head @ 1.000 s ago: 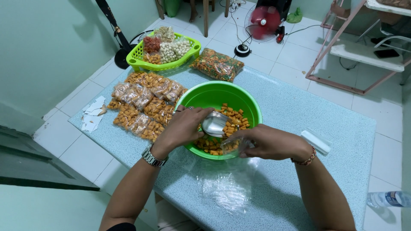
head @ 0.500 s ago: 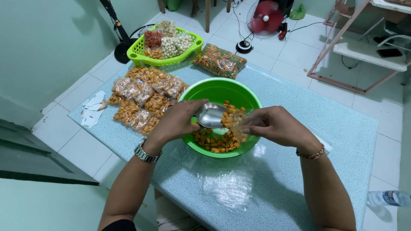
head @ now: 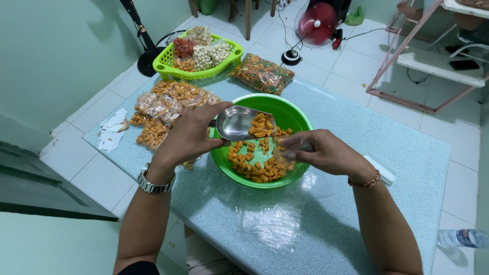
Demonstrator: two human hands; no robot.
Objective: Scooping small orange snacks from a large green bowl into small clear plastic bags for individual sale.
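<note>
My left hand grips a shiny metal scoop that carries several orange snack pieces and is tilted toward the right. My right hand pinches a small clear plastic bag open at the scoop's mouth. Both are held over a round green bowl on the speckled blue table. Loose orange snack pieces cover the bottom of the bowl. I wear a metal watch on the left wrist and a bead bracelet on the right.
Filled clear bags of orange snacks lie left of the bowl. A green basket of mixed snack bags and a large bag of mixed snacks sit behind. Empty clear bags lie near me. A red fan and metal rack stand on the floor.
My left hand has lifted the scoop out of the bowl with snack pieces in it and brought it to the bag in my right hand.
</note>
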